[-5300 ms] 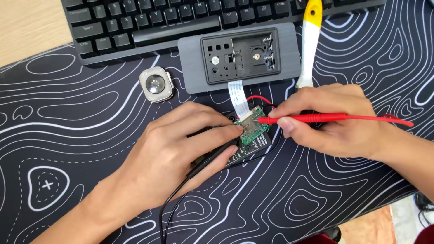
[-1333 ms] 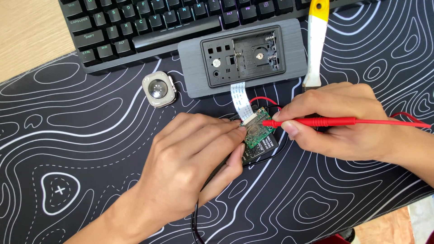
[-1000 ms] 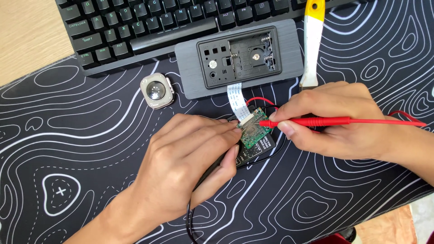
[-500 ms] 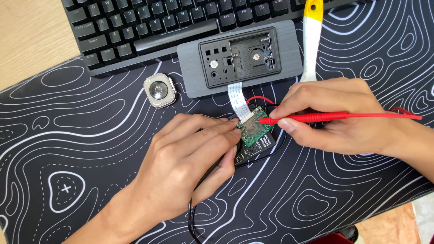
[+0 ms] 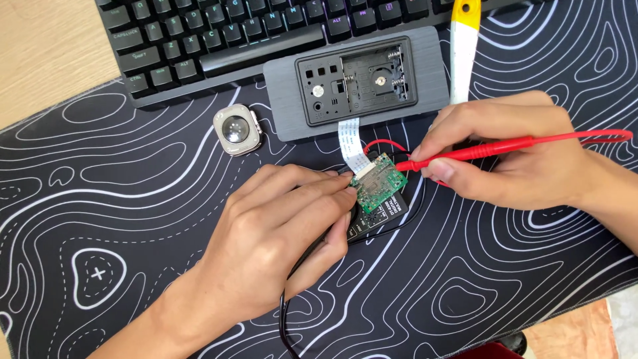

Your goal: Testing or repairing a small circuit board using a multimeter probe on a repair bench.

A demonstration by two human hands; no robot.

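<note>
Little has shifted: right hand (image 5: 512, 156) still grasps the red probe (image 5: 475, 151) on the green board (image 5: 377, 183), left hand (image 5: 279, 233) fingers pinning it.

One head-worn camera only; no second view to compare. It looks steeply down, almost vertically, onto a black desk mat (image 5: 133, 266) with white contour lines. The far edge of frame cuts a black keyboard (image 5: 219, 40); the near edge cuts the wearer's forearms. Range is close: both hands and the small green circuit board (image 5: 379, 183) occupy the centre.
</note>
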